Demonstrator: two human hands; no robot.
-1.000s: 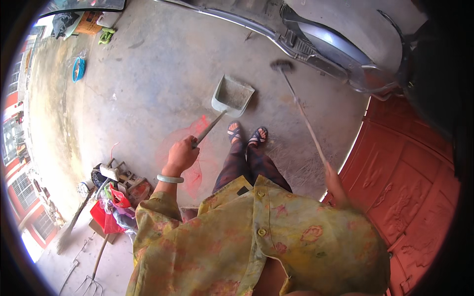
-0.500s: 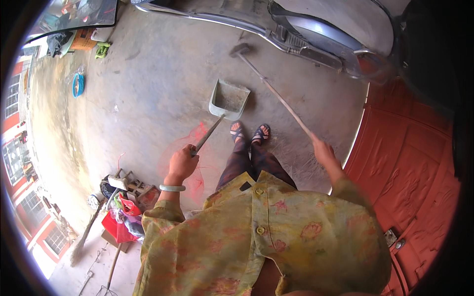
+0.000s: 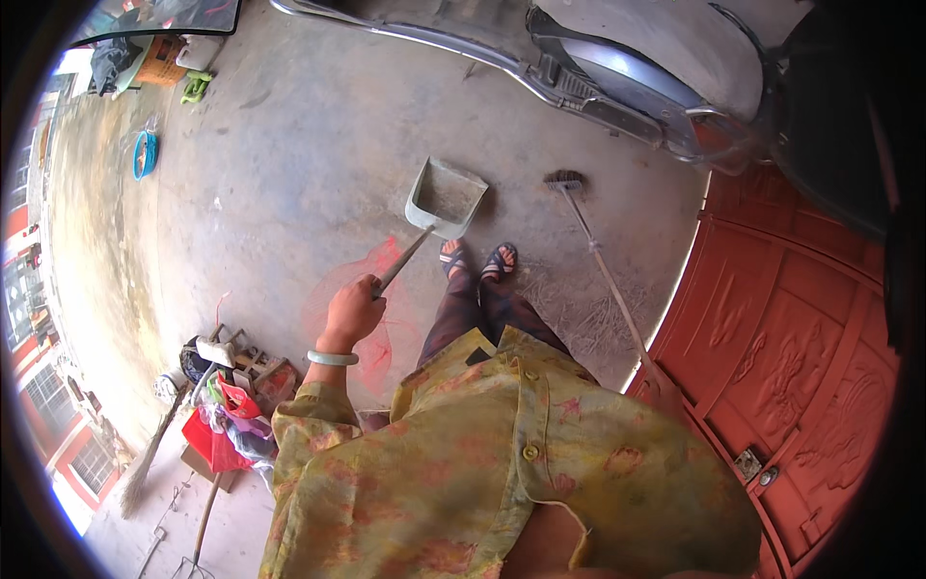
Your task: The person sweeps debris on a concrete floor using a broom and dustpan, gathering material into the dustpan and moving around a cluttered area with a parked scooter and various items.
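My left hand (image 3: 355, 314) is closed round the handle of a long-handled dustpan (image 3: 415, 207). The pale grey-green pan lies on the concrete floor just beyond my sandalled feet, its open side facing away from me. On the right, my right hand (image 3: 660, 388) grips the upper end of a broom (image 3: 610, 275); that hand is dim and partly hidden beside my sleeve. The broom's dark bristle head (image 3: 564, 180) is on the floor, right of the dustpan and apart from it. Nothing distinct shows inside the pan.
A parked motor vehicle (image 3: 617, 68) stands ahead to the right. A red embossed door (image 3: 772, 357) runs along the right side. Red netting (image 3: 371, 338) lies by my left arm. Bags and clutter (image 3: 231, 405), a straw broom (image 3: 145, 473) and a blue basin (image 3: 145, 154) are at left.
The broom head has moved right and nearer to me, from beyond the dustpan to beside it. My right hand has drawn back toward my body. The dustpan has stayed about where it was.
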